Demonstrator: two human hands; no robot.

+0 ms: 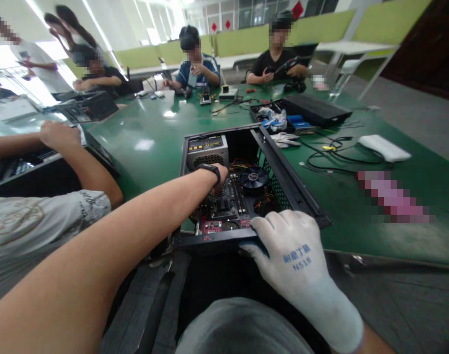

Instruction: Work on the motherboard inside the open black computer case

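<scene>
An opened black computer case [296, 189] lies on its side at the table's near edge, its inside facing up. My bare left hand [220, 178], with a black band [210, 168] at the wrist, reaches down into it beside the silver power supply [209, 160]. Its fingers are mostly hidden, so what they touch does not show. Below and right of that hand lie the motherboard [224, 202] and a round black cooling fan [254, 179]. My right hand [293, 246], in a white work glove, is closed over the case's near rim, thumb underneath.
At left, a neighbour's arms [62, 137] rest on another black case [33, 177]. Behind my case lie gloves [283, 140], a black tray [256, 115] of tools and a dark panel [316, 109]. Cables [320, 157] and a white packet [384, 147] lie right. Several people sit across the green table [147, 130].
</scene>
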